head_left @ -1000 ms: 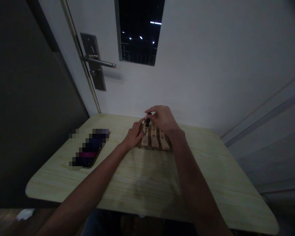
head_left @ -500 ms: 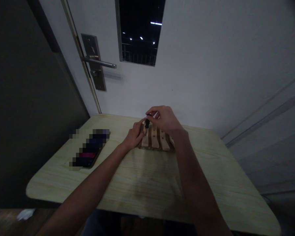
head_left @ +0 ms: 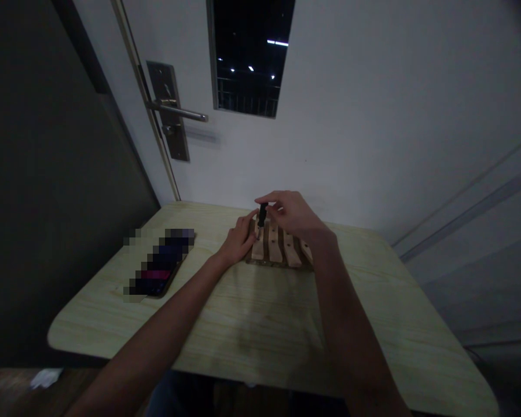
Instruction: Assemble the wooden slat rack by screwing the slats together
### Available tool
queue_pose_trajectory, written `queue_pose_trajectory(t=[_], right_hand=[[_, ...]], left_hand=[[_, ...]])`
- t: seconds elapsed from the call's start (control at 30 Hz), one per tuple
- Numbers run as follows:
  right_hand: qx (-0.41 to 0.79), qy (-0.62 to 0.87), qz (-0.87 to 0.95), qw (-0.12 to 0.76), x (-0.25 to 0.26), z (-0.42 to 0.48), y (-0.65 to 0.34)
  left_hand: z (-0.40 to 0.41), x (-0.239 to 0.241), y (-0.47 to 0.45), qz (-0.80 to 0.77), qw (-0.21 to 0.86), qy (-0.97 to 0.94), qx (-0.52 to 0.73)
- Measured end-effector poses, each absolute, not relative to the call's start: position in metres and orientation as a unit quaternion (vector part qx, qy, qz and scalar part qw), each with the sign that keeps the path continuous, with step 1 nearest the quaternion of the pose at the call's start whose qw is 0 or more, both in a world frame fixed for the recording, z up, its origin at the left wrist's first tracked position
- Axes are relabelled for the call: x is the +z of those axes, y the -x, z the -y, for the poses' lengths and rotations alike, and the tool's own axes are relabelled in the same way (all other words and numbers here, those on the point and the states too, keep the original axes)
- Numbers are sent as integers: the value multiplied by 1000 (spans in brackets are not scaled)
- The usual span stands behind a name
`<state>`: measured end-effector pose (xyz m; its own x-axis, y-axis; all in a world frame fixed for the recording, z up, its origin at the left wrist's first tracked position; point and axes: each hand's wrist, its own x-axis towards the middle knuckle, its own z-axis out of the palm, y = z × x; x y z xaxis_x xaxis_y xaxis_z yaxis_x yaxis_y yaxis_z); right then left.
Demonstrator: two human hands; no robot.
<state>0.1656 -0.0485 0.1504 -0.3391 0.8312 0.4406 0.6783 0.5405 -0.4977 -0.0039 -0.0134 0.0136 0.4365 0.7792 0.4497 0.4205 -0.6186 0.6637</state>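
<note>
A slatted wooden piece (head_left: 275, 249) lies near the back of the table, with several pale wavy slats over a darker base and small dark holes in them. My right hand (head_left: 292, 213) holds a small black-handled screwdriver (head_left: 263, 215) between thumb and fingers, index finger over its top. The screwdriver stands nearly upright, tip down on the leftmost slat. At the piece's left edge, my left hand (head_left: 237, 242) grips it, thumb on top close to the screwdriver tip. My right hand and forearm cover the piece's right end.
A phone (head_left: 160, 263), partly pixelated, lies on the left of the pale wooden table (head_left: 226, 318). Behind the table stands a white door (head_left: 351, 116) with a metal handle (head_left: 180, 110) and a dark window. Something white lies on the floor at lower left.
My right hand's fingers have shifted on the screwdriver, the index finger straighter, showing more of the black handle. My left hand stays on the wooden piece. The view has moved slightly.
</note>
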Motion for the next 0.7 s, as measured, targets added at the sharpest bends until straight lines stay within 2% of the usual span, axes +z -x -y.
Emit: queue_pose_trajectory(t=[0.2,0.43,0.7], right_hand=[[130,478,802,333,160,55,-163],[91,498,785,356,154,48,-161],[104,444,812,363,155,49,-157]], left_hand=[[12,12,4,-363,233,-815,387],[9,8,5,-359,220,-818,391],[9,7,4,-367,222,-819,382]])
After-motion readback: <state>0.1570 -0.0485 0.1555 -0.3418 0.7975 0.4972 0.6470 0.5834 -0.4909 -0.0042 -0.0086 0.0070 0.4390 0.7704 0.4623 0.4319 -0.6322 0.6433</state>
